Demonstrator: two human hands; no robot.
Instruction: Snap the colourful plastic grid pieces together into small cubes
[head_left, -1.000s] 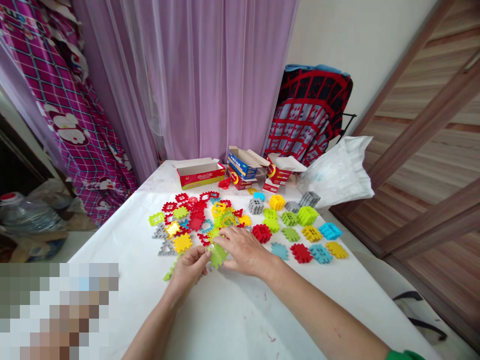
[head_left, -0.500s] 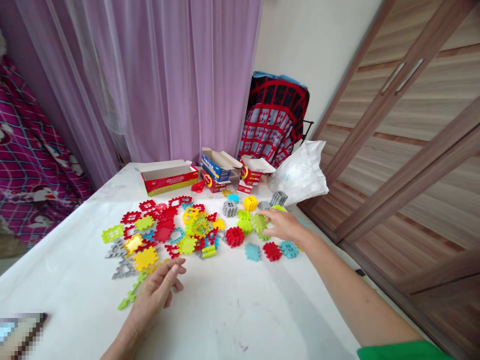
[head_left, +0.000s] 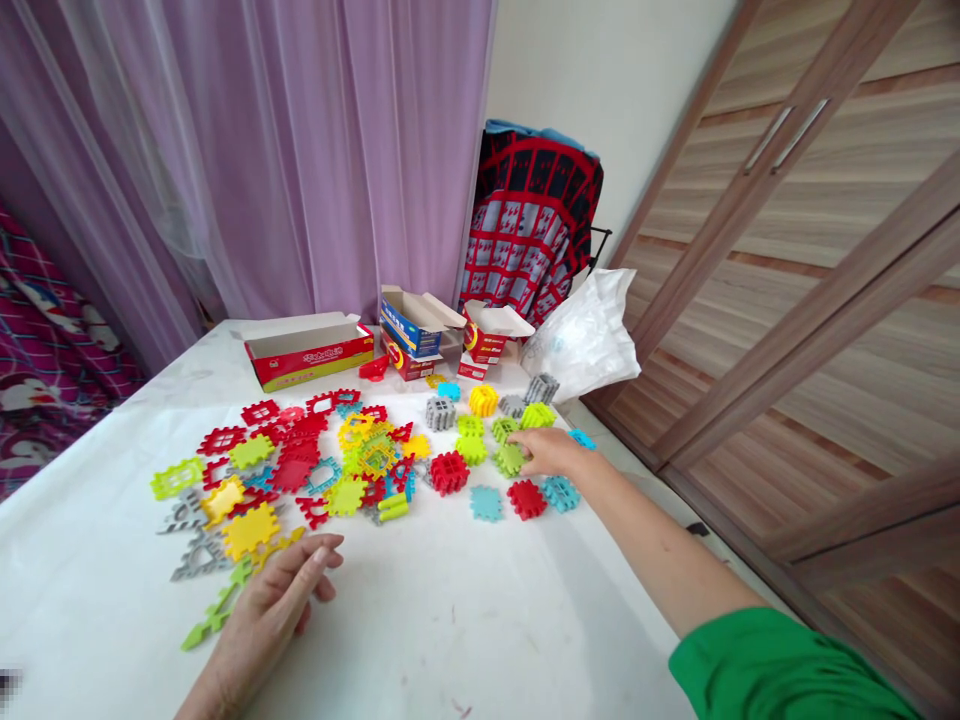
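Note:
My right hand [head_left: 551, 452] reaches over the sorted building tiles on the right, its fingertips closed on the edge of a green building tile [head_left: 510, 461]. Just behind that tile lies another green stack [head_left: 504, 430], with light green tiles [head_left: 471, 450] to its left. In front are a red tile stack [head_left: 526, 499], a pale blue tile [head_left: 486, 503] and a blue tile stack [head_left: 561, 493]. My left hand [head_left: 289, 585] hovers low over the near left of the table, empty, its fingers loosely bent. Beside it lie a yellow square tile [head_left: 251, 530] and a green arrow-tipped strip [head_left: 217, 608].
A mixed heap of tiles [head_left: 296, 470] spreads across the left of the white table [head_left: 420, 620]. Behind stand an open red box [head_left: 311, 358], a blue box [head_left: 411, 328], small red boxes [head_left: 486, 345] and a white plastic bag [head_left: 585, 335]. A wooden wardrobe [head_left: 810, 300] borders the right.
The green tile in my right hand is lower, beside the other green tiles; before, it was tilted up. The view has shifted slightly right. My left hand keeps much the same pose.

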